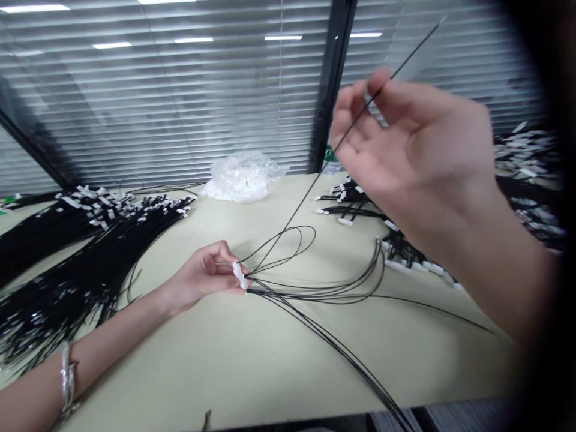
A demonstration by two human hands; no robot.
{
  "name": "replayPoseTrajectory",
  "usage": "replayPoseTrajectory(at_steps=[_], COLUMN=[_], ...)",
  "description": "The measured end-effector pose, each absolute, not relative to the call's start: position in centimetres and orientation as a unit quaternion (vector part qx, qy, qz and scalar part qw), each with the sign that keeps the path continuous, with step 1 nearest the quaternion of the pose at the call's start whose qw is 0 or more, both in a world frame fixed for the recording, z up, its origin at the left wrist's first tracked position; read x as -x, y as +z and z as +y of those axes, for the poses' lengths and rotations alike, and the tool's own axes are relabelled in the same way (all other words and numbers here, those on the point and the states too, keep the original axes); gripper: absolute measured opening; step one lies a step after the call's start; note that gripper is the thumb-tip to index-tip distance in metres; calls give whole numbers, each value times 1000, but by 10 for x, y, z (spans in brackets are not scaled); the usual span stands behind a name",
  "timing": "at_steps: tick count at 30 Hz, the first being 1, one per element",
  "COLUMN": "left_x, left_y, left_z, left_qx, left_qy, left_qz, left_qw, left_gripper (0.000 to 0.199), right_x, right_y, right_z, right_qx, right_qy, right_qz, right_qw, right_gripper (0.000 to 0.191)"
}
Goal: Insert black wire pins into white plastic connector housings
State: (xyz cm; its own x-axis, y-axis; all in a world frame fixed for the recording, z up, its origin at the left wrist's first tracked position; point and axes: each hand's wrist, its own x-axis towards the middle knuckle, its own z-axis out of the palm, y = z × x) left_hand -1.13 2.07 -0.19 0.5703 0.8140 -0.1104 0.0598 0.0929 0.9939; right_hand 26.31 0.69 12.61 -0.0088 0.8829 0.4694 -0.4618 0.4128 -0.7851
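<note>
Low over the table, my left hand (209,273) pinches a white plastic connector (240,275) between thumb and fingers. Several thin black wires (315,294) run out of the connector to the right; some loop back, and a bundle drops over the table's front edge. My right hand (400,126) is raised high at the upper right, close to the camera. Its thumb and index finger pinch one black wire (306,195), pulled straight up from the connector. The free tip of that wire sticks out above the hand.
Bundles of black wires with white connectors (103,240) cover the left side of the table (189,366). More connector-ended wires (355,204) lie at the right. A clear plastic bag with small white parts (245,177) sits at the back, before window blinds (193,90).
</note>
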Motion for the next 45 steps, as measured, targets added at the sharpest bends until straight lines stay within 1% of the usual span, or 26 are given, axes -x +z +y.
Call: replayPoseTrajectory(at_steps=[2, 4, 7, 9, 10, 11, 13, 15, 16, 22, 27, 29, 33, 35, 38, 45], left_x=[11, 11, 10, 9, 9, 9, 10, 11, 11, 14, 14, 13, 13, 13, 13, 13], left_y=[-2, -2, 0, 1, 2, 2, 2, 1, 0, -1, 0, 0, -1, -1, -1, -1], left_z=[21, 21, 20, 20, 19, 20, 20, 22, 23, 25, 24, 24, 25, 25, 25, 24], left_qx=[-606, -605, -605, -606, -607, -608, -605, -594, -589, -576, -575, -574, -574, -575, -575, -572], left_qy=[294, 293, 290, 293, 293, 292, 287, 280, 278, 267, 267, 268, 271, 273, 273, 272], left_qz=[363, 361, 357, 358, 356, 353, 347, 347, 348, 352, 344, 344, 338, 337, 337, 340], left_qw=[644, 646, 650, 647, 647, 648, 657, 669, 674, 688, 692, 693, 695, 693, 694, 695], left_gripper=[30, 30, 29, 29, 29, 29, 29, 29, 29, 31, 28, 28, 29, 29, 30, 30], right_x=[-253, -241, -221, -210, -205, -202, -198, -199, -200, -208, -208, -208, -208, -208, -208, -207], right_y=[123, 117, 96, 76, 65, 55, 38, 28, 25, 21, 16, 12, 4, 1, -1, -3], right_z=[-2, -12, -23, -25, -24, -22, -13, -3, 2, 15, 16, 17, 19, 20, 21, 20], right_qx=[203, 213, 219, 230, 258, 288, 338, 365, 372, 353, 326, 311, 273, 252, 235, 251], right_qy=[504, 467, 380, 370, 357, 330, 229, 144, 122, 95, 80, 52, -51, -83, -106, -123], right_qz=[-503, -567, -703, -758, -777, -796, -832, -850, -853, -855, -863, -866, -869, -870, -866, -853], right_qw=[672, 645, 560, 485, 450, 418, 376, 350, 345, 367, 377, 388, 409, 416, 429, 440], right_gripper=[19, 18, 12, 9, 8, 7, 2, 2, 3, 3, 2, 1, 8, 9, 10, 9])
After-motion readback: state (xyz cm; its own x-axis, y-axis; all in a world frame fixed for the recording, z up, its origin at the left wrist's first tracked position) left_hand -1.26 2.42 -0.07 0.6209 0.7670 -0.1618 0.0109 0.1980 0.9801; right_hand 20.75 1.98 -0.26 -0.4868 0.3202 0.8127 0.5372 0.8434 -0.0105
